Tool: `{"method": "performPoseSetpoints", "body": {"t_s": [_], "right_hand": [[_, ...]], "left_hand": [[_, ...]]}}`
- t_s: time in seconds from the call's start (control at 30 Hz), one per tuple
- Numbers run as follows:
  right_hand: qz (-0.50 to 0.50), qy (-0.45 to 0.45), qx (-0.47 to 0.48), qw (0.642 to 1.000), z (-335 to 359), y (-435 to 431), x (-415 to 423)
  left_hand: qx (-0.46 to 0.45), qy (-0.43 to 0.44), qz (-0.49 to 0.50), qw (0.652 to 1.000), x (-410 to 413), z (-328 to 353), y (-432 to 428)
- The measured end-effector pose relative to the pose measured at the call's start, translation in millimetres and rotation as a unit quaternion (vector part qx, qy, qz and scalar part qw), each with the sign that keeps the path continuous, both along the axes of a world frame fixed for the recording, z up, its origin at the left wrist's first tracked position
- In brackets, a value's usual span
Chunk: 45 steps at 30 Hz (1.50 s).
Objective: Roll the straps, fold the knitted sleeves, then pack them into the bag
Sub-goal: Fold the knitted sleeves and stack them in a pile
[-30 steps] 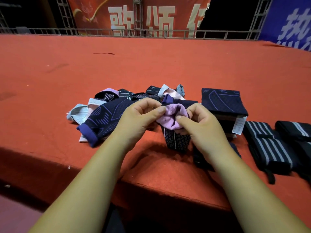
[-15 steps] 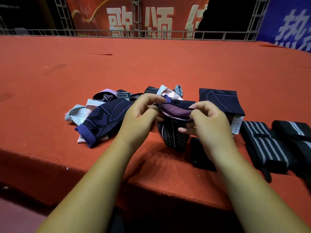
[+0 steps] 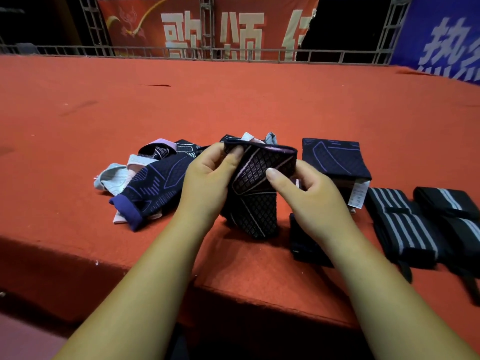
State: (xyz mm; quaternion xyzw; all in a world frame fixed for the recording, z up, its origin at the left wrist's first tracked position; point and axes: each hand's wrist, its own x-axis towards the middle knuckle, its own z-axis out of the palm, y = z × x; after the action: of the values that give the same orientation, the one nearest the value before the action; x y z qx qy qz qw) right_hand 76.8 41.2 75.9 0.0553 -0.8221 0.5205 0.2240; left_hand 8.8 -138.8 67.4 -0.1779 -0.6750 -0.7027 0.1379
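A dark knitted sleeve [image 3: 255,185] with a pale diamond grid and a pink inner edge hangs above the near edge of the red carpeted platform [image 3: 233,105], gripped at its upper part by both hands. The left hand [image 3: 207,183] pinches the sleeve's left top corner, thumb on the front of the fabric and fingers behind it; the right hand [image 3: 309,196] pinches the sleeve's right side, thumb pressed flat on the patterned face. The sleeve's lower half droops down to the carpet. Left of the held sleeve lies a loose heap of unfolded sleeves [image 3: 145,183], the nearest one navy with a purple cuff, others pale blue and pink. Right of the held sleeve sits a folded navy sleeve [image 3: 335,158] with a white label [image 3: 359,193] hanging from it. Farther right of it lie black straps with grey stripes [image 3: 405,224], rolled side by side. A small dark item [image 3: 304,245], partly hidden under the right wrist, lies just below the held sleeve's right side.
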Motion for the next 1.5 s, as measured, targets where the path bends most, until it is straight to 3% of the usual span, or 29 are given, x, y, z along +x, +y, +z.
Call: {"method": "performPoseSetpoints", "body": {"t_s": [0.2, 0.33, 0.4, 0.5, 0.57, 0.7, 0.8, 0.9, 1.2, 1.5], "right_hand": [[-0.044, -0.005, -0.096, 0.994, -1.9, -1.2, -5.7], [-0.055, -0.018, -0.16, 0.985, -4.1, 1.7, -11.5], [-0.043, -0.035, -0.254, 0.966, -5.2, 3.2, -13.8], [-0.029, -0.091, -0.363, 0.927, -2.0, 4.0, -14.7], [-0.015, -0.124, -0.35, 0.928, -3.7, 5.3, -18.3], [-0.005, -0.127, -0.261, 0.957, -11.7, 6.5, -20.8], [0.049, -0.081, -0.228, 0.969, -12.4, 5.2, -15.4], [0.032, -0.036, -0.186, 0.981, -12.1, 4.4, -14.6], [-0.01, -0.007, -0.063, 0.998, -16.4, -2.6, -12.1], [-0.067, 0.026, -0.083, 0.994, -21.5, -8.1, -13.2]], "left_hand": [[0.047, -0.074, -0.015, 0.996, -0.6, 6.8, -3.0], [-0.073, -0.119, -0.148, 0.979, 4.7, 1.2, -12.4], [-0.103, -0.133, -0.195, 0.966, 6.4, -5.6, -13.6], [-0.04, -0.146, -0.181, 0.972, 5.4, -7.2, -7.0], [0.008, -0.164, -0.136, 0.977, 3.4, -5.3, -2.3], [0.003, -0.151, -0.041, 0.988, -4.5, -10.2, -2.0], [-0.009, -0.117, -0.085, 0.989, -7.0, -10.9, -6.1], [-0.05, -0.086, -0.101, 0.99, -5.8, -7.5, -11.1], [-0.121, -0.035, -0.031, 0.992, -4.7, -6.6, -19.8], [-0.124, -0.02, 0.004, 0.992, -5.5, -5.2, -14.4]]}}
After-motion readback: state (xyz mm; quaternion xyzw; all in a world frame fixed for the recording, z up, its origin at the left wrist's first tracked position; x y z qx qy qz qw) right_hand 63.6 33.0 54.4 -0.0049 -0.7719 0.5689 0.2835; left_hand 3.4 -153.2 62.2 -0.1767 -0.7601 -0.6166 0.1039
